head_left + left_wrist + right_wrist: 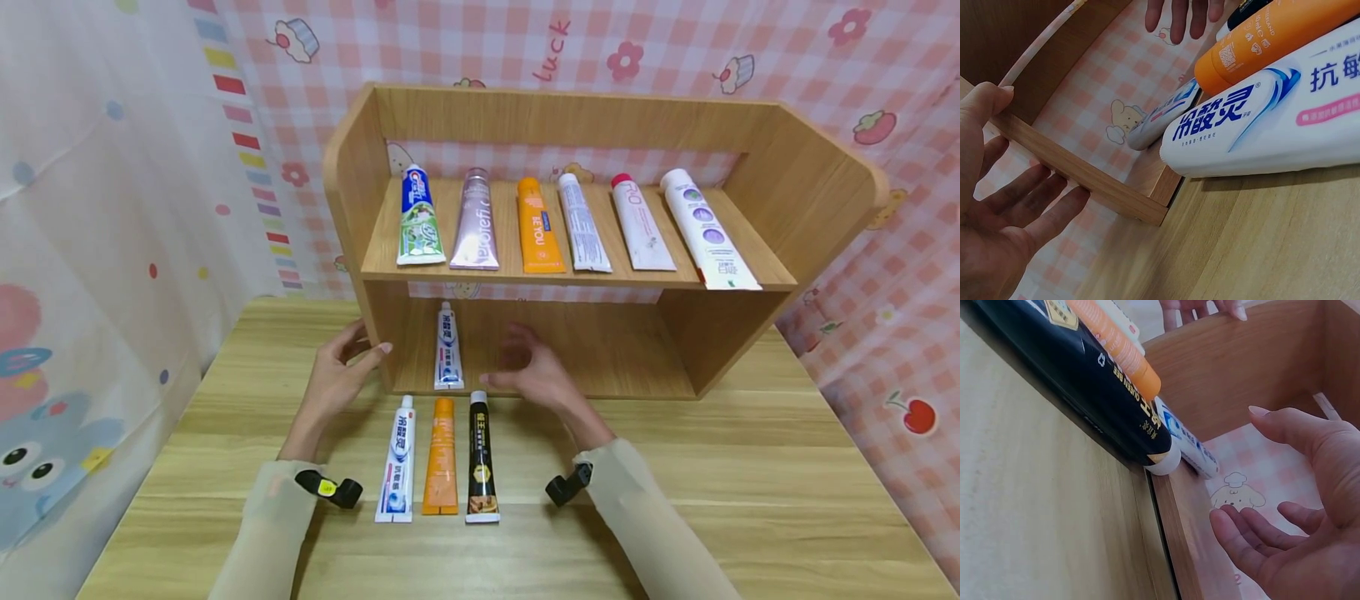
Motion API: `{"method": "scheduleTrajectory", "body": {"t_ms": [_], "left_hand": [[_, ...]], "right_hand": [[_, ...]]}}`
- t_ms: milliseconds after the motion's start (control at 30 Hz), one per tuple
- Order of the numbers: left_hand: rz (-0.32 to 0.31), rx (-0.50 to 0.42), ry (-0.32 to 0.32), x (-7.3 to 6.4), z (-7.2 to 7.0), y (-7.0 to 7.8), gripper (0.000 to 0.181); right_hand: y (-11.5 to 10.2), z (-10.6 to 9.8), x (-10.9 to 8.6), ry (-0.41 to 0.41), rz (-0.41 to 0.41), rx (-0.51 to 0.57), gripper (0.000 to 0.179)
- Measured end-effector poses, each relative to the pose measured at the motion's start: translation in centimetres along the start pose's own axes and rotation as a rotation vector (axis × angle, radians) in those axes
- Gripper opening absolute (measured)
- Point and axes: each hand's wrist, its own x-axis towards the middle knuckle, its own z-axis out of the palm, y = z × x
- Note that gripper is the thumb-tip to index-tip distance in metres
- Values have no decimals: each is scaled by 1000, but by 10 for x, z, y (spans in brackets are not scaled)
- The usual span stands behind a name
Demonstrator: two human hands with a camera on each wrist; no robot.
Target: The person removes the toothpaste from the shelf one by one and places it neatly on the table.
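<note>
We see the left hand point(339, 379) at the shelf's point(577, 117) left side, its thumb and spread fingers straddling the front edge of that panel, probably to keep it from shifting. The right hand point(536, 373) hovers inside the shelf's lower bay, its fingers apart and holding nothing. To its left in that bay lies a white tube point(448, 354), cap toward the shelf's back. On the table point(675, 492) before the shelf, a second white tube point(397, 471), an orange tube point(440, 462) and a black tube point(482, 467) likewise point caps shelfward, presumably so that all face alike. On the shelf's upper tier, six tubes point(542, 233) lie spaced apart, which, we judge, keeps each label readable.
</note>
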Motion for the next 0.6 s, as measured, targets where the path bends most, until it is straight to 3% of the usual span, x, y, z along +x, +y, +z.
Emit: {"method": "scheduleTrajectory", "body": {"t_ms": [600], "left_hand": [[-6, -35, 0, 1, -1, -2, 62]], "right_hand": [[-2, 11, 26, -12, -31, -34, 109]]}}
